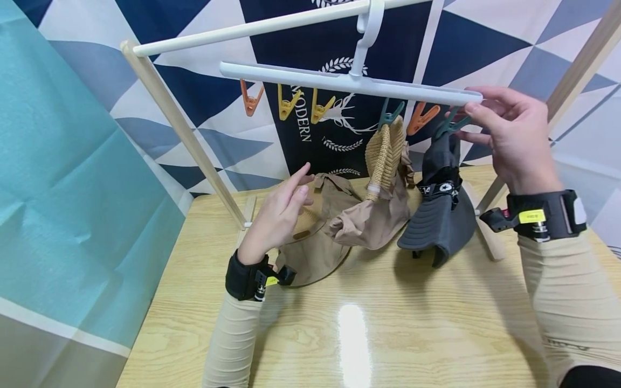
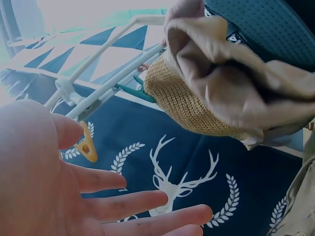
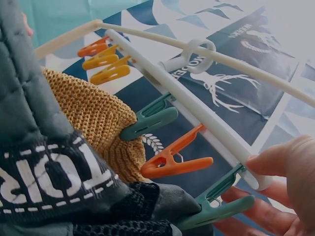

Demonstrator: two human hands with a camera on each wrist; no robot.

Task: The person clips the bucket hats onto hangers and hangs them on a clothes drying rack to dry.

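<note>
Your right hand (image 1: pixel 516 137) pinches the hanger (image 1: pixel 335 82) at its right end, above the clipped grey cap (image 1: pixel 439 218). Your left hand (image 1: pixel 278 215) is empty, fingers spread, near the brown hat (image 1: pixel 312 257) lying by the worktop's (image 1: pixel 291 339) back edge. You seem to be securing the cap; next probably calls for gentle release.

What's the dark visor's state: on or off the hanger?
On: a green clip under the hanger grips the dark visor's upper end.

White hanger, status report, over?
Right hand gripping white hanger by one end. Left hand empty. Dark cap, woven hat clipped on. No obstruction visible.
</note>
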